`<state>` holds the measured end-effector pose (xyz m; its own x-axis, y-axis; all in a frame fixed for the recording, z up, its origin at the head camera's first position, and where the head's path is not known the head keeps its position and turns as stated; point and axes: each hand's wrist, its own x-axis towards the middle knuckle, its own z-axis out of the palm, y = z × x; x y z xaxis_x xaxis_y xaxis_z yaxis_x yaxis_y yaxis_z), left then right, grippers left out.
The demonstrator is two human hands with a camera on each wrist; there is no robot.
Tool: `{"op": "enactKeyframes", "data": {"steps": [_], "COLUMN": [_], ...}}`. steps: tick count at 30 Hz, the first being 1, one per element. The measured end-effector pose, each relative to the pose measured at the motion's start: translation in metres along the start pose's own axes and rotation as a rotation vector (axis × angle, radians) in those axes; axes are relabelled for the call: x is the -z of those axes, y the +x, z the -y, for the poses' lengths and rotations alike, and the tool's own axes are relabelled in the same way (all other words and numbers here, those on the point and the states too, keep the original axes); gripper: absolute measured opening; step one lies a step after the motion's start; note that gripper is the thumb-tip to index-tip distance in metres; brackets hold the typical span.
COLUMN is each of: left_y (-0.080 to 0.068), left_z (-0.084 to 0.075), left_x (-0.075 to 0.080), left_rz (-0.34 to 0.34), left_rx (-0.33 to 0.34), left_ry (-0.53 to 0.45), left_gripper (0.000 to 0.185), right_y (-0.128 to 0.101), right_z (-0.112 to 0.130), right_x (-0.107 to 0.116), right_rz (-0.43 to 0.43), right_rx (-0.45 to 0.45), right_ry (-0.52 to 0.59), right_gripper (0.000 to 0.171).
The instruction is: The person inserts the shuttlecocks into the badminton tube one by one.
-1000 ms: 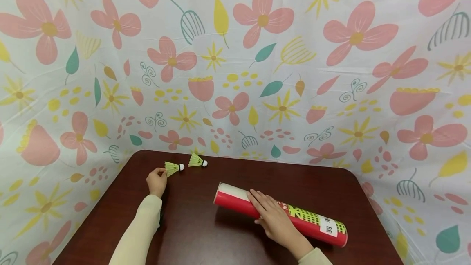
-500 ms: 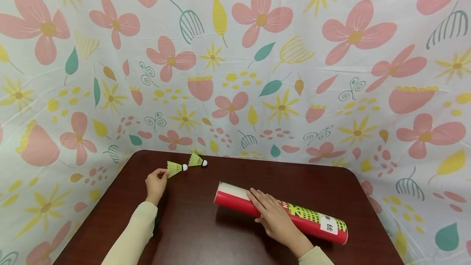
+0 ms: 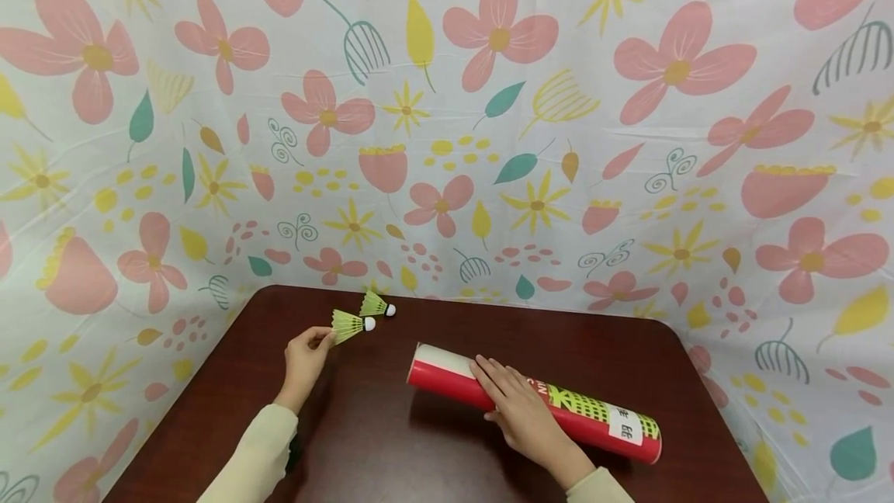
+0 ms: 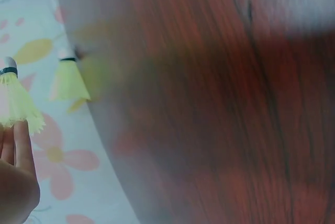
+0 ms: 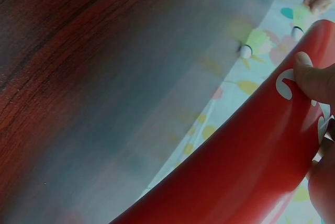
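— On the dark brown wooden table [image 3: 391, 441], what lies nearest the long red cardboard tube with the green pattern and white label [image 3: 587, 414]?

— The person's right hand [image 3: 520, 410] rests on top of the tube, about a third of the way along from its open white end; the fingers lie almost straight across it, with the thumb curved round its side in the right wrist view; the tube itself lies flat on its side.

— And beyond that open end of the tube?

— The left hand [image 3: 305, 355] is there, well apart from the tube; its fingertips pinch the skirt of a yellow-green shuttlecock with a white cork tip [image 3: 351, 324], whose cork points toward the tube.

— Is that the only one?

— No; a second yellow-green shuttlecock [image 3: 377, 306] lies on the table just past the held one, farther from the tube; whether the two touch I cannot tell.

— Anything behind the tube?

— A white cloth printed with pink flowers [image 3: 489, 99] hangs round the table on three sides.
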<state>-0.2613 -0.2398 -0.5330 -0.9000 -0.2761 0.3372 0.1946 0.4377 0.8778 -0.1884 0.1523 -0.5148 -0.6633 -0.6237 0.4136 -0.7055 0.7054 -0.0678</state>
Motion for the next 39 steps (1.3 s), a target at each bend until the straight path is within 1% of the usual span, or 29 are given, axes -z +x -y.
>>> {"op": "enactKeyframes", "data": {"steps": [5, 8, 13, 18, 24, 27, 31, 36, 39], "left_y": [-0.013, -0.019, -0.03, -0.04, -0.05, -0.052, -0.05, -0.049, -0.049], "left_z": [-0.014, -0.022, -0.036, -0.046, -0.069, -0.069, -0.06, -0.055, -0.055], "left_x": [-0.005, -0.009, -0.014, -0.021, -0.027, -0.032, -0.04, -0.043, -0.044], "left_rz": [0.063, 0.106, 0.149, 0.186, 0.223, 0.227, 0.249, 0.29, 0.306], "left_rx": [0.008, -0.005, -0.024, -0.064, -0.141, -0.137, -0.132, -0.196, -0.198], "left_ry": [-0.08, -0.127, -0.21, -0.244, -0.234, -0.22, -0.203, -0.205, -0.196], "left_gripper": [0.011, 0.011, 0.009, 0.005, 0.004, 0.006, 0.008, 0.007, 0.006], "right_y": [0.0, 0.001, 0.003, 0.004, 0.007, 0.007, 0.008, 0.009, 0.01], "right_z": [0.001, 0.001, 0.001, 0.001, 0.002, 0.003, 0.004, 0.004, 0.005], "right_x": [-0.001, -0.001, -0.001, -0.001, 0.0, 0.0, 0.0, 0.001, 0.001], "right_rz": [-0.01, -0.007, -0.013, -0.015, -0.021, -0.021, -0.021, -0.015, -0.01], "right_rx": [0.003, 0.002, 0.002, 0.012, 0.014, 0.018, 0.019, 0.018, 0.021], "right_ry": [-0.007, -0.014, -0.023, -0.026, -0.01, -0.002, -0.003, -0.004, -0.003], "right_gripper": [0.093, 0.094, 0.093, 0.094, 0.091, 0.092, 0.092, 0.092, 0.093]}}
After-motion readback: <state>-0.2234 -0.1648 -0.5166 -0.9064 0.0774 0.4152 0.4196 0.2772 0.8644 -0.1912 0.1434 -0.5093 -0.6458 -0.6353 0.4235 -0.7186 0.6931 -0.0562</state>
